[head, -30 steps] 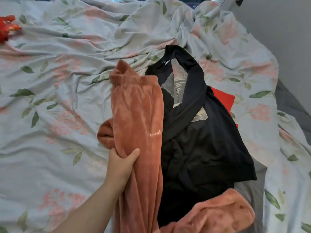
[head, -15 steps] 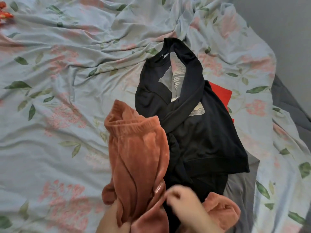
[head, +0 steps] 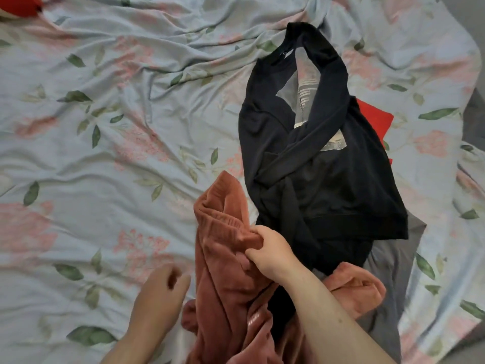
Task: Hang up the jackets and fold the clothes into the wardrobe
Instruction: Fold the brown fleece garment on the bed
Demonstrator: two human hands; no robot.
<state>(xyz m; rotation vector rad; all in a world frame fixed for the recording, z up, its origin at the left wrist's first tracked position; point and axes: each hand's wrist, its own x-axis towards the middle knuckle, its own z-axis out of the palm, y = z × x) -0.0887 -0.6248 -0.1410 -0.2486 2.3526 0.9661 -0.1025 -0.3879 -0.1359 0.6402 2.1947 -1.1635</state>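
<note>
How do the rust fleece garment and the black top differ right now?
The rust fleece garment is bunched up, its ribbed edge pinched by the right hand; the black top lies spread out with no hand on it. The rust fleece garment is plush and plain; the black top is smooth with a pale print. The rust fleece garment sits nearer the person, the black top farther away. Both lie unfolded on the floral sheet.

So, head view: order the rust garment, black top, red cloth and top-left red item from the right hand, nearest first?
1. Rust garment: pinched by the right hand.
2. Black top: just beyond the hand.
3. Red cloth: peeking out at that top's far right edge.
4. Red item: far top-left corner.
</note>
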